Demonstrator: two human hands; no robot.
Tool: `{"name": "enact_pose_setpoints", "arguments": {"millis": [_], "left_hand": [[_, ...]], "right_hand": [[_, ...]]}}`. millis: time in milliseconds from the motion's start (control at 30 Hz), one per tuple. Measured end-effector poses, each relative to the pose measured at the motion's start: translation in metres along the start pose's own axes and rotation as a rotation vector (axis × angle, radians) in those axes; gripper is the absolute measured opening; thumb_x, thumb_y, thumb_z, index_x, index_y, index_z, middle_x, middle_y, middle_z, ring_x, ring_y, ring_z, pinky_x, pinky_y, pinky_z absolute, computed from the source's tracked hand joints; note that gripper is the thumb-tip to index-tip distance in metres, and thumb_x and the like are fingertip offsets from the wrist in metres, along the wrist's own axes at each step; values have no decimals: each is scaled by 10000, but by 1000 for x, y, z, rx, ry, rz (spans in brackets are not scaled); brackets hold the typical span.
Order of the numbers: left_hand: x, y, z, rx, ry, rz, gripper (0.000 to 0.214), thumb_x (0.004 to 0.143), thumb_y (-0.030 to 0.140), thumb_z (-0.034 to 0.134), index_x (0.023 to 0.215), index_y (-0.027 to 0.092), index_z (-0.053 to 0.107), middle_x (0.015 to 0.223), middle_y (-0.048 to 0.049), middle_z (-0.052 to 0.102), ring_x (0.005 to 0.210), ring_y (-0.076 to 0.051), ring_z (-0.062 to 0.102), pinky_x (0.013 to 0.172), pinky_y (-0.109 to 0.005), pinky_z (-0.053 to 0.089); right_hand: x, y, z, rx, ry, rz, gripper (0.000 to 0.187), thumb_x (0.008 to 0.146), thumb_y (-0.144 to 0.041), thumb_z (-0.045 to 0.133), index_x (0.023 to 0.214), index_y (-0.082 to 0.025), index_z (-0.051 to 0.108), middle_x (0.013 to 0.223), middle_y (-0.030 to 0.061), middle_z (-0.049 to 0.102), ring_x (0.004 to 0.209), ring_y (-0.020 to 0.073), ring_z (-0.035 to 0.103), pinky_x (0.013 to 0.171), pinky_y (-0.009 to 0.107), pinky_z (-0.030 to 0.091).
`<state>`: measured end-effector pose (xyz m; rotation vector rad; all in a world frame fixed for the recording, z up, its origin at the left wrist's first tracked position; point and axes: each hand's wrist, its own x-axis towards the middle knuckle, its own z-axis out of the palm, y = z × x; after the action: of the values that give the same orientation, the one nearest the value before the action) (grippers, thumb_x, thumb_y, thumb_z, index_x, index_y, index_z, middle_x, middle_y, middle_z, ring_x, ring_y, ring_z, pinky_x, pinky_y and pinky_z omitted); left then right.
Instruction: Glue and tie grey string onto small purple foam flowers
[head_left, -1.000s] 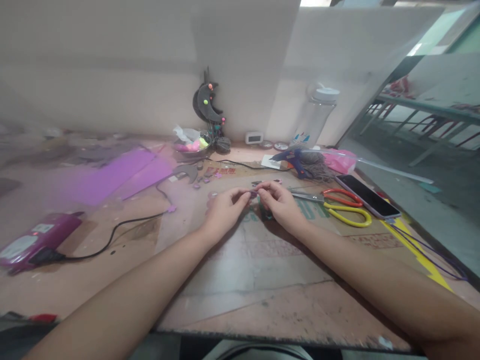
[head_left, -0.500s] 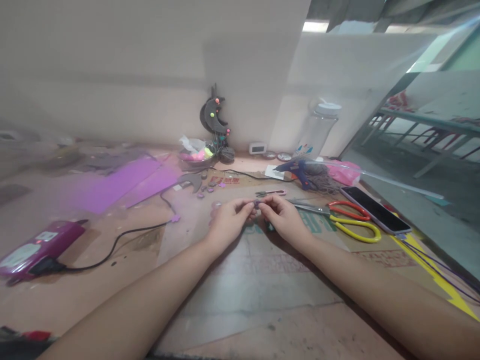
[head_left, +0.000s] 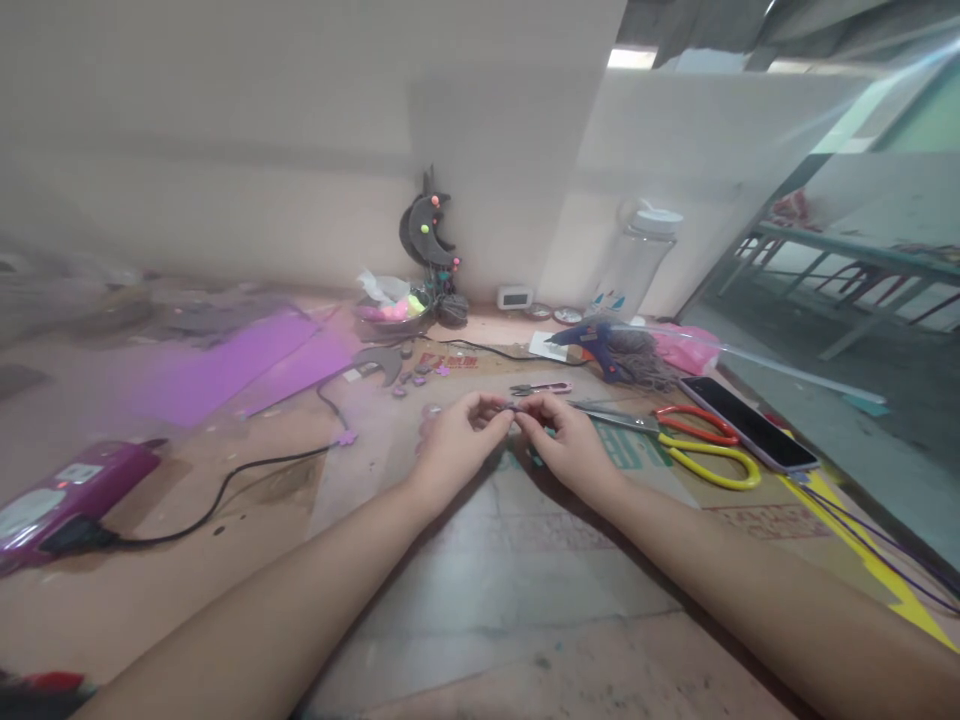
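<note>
My left hand point(head_left: 456, 444) and my right hand point(head_left: 564, 437) meet at the middle of the table over a sheet of cardboard point(head_left: 525, 520). Both pinch a tiny purple piece point(head_left: 511, 407) between thumb and fingertips; its shape is too small to make out. Other small purple foam bits point(head_left: 420, 378) lie just beyond the hands. A small thread snip point(head_left: 540, 387) rests right behind my right hand.
Scissors with red and yellow handles point(head_left: 694, 445) and a phone point(head_left: 757, 424) lie to the right. A blue glue gun point(head_left: 592, 338), a water bottle point(head_left: 637, 262) and a dark moon ornament point(head_left: 429, 232) stand at the back. Purple sheets point(head_left: 232, 365) and a pink device with black cord point(head_left: 67, 500) are left.
The view has shifted slightly; my hands stay together on the tiny purple piece, fingers working it a little.
</note>
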<state>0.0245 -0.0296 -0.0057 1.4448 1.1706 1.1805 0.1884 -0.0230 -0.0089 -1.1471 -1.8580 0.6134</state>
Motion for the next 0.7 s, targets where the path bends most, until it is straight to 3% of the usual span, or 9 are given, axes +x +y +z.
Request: {"name": "enact_pose_setpoints", "arguments": {"millis": [167, 700], "left_hand": [[-1, 3, -2, 122, 5, 32, 180, 827, 301, 594, 933, 171, 655, 885, -51, 717, 804, -170, 659, 723, -264, 495], [-1, 0, -3, 123, -28, 23, 226, 863, 329, 547, 952, 172, 684, 877, -62, 741, 816, -195, 693, 749, -289, 525]], "right_hand": [[-1, 1, 1, -34, -3, -28, 132, 884, -303, 542, 902, -186, 601, 723, 5, 646, 624, 140, 581, 623, 263, 438], [0, 1, -2, 35, 29, -16, 160, 913, -327, 496, 929, -189, 575, 767, 20, 633, 668, 149, 579, 651, 275, 437]]}}
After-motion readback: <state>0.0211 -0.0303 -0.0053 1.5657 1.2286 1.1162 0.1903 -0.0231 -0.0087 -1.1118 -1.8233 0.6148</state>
